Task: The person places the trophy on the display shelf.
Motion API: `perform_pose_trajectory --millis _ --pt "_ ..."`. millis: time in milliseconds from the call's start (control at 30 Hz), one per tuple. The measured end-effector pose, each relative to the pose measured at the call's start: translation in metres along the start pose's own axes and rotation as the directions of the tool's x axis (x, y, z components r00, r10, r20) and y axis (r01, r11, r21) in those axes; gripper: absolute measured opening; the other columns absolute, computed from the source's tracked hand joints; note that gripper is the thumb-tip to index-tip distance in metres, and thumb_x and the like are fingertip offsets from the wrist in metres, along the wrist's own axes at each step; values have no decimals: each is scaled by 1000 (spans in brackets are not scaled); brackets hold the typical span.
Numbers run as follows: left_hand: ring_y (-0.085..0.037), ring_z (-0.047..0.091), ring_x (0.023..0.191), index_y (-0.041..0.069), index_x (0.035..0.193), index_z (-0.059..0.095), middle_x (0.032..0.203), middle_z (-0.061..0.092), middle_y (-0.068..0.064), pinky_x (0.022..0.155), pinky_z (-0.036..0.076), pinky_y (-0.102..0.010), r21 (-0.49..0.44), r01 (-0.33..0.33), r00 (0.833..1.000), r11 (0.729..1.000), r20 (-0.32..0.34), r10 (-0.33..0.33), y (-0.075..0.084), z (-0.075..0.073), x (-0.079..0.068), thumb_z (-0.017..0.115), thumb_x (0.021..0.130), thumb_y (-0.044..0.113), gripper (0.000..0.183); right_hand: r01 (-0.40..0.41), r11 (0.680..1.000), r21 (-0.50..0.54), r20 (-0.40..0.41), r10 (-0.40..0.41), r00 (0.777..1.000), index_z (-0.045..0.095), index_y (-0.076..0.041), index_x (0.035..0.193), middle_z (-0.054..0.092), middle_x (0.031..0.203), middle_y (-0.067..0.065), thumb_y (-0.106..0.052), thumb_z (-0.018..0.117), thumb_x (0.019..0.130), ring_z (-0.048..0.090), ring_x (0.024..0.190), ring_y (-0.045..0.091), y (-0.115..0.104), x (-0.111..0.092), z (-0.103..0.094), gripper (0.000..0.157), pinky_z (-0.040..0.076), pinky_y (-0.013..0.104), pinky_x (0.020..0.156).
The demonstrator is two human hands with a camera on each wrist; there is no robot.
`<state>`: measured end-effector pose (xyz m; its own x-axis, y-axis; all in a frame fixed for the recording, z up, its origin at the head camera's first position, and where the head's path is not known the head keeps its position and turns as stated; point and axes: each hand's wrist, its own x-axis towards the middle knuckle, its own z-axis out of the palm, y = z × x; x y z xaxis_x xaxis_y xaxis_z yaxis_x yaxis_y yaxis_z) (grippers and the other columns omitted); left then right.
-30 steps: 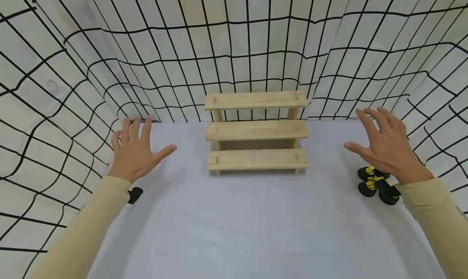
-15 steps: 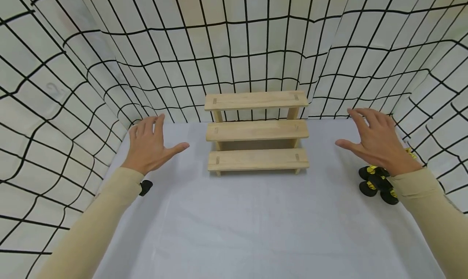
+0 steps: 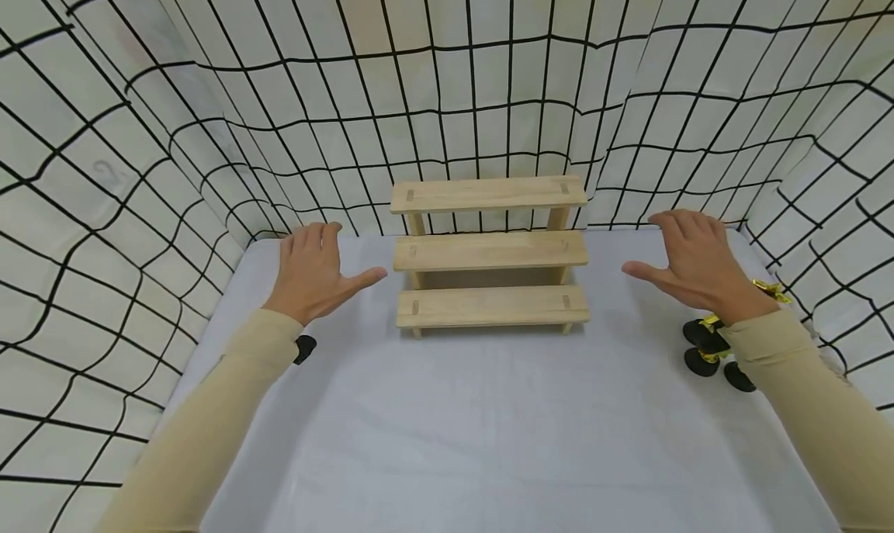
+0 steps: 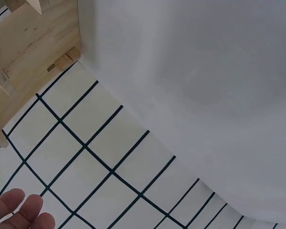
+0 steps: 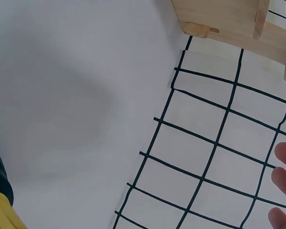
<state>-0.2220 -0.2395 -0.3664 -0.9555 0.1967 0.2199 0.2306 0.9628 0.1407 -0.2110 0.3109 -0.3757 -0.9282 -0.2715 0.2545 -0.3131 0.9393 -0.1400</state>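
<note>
A three-step wooden shelf [image 3: 492, 251] stands at the back of the white-covered table, in the middle of the head view. To its left my left hand [image 3: 314, 275] is held out, thumb spread toward the shelf and nothing in it. On the other side my right hand [image 3: 694, 265] mirrors it, thumb pointing inward, also holding nothing. Both hands are apart from the shelf. Fingertips of the left hand [image 4: 26, 210] show at the lower left of its wrist view; those of the right hand [image 5: 283, 179] show at the right edge of its own.
Several black round-ended items with yellow parts [image 3: 701, 361] lie beneath the right wrist, partly covered by the sleeve. A small black object [image 3: 305, 348] shows beside the left wrist. White walls with a black grid [image 3: 489, 91] enclose the back and sides of the white tabletop [image 3: 482, 417].
Both hands have moved inward toward the shelf, the left to the right and the right to the left. The shelf has stayed in place.
</note>
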Motion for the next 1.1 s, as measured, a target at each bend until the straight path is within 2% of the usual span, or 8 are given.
perform_pose_trajectory --millis 233,400,667,833,1100 --pt "-42 43 123 -3 137 46 134 52 -23 107 32 -59 11 -21 1000 1000 5 21 10 8 4 61 82 82 103 26 1000 8 15 -26 1000 49 5 140 52 140 28 -69 64 90 42 137 48 -7 8 9 91 26 69 113" --pt "-40 44 123 -3 140 47 132 52 -22 105 32 -57 5 -28 1000 1000 12 28 15 17 10 62 81 81 104 38 999 2 18 -38 999 50 4 139 55 136 27 -68 66 89 46 134 47 -12 15 15 89 29 70 113" --pt "-39 47 120 -3 135 50 130 54 -21 100 34 -55 -1 -55 998 998 16 55 25 29 20 63 80 81 102 54 998 18 41 -54 998 49 5 140 55 140 26 -67 66 90 47 134 48 -17 26 27 89 30 69 114" --pt "-39 49 119 -3 133 51 129 56 -21 102 36 -56 -7 -72 997 997 21 72 31 36 25 63 80 82 101 63 998 29 58 -65 996 48 5 142 55 141 26 -66 67 89 47 136 47 -20 33 37 91 31 66 116" --pt "-38 49 122 -2 138 51 131 56 -21 103 37 -54 -9 -78 996 997 45 78 42 43 33 62 80 82 103 80 995 65 92 -86 992 49 8 139 58 131 26 -63 68 91 56 121 43 -28 43 42 88 44 58 105"
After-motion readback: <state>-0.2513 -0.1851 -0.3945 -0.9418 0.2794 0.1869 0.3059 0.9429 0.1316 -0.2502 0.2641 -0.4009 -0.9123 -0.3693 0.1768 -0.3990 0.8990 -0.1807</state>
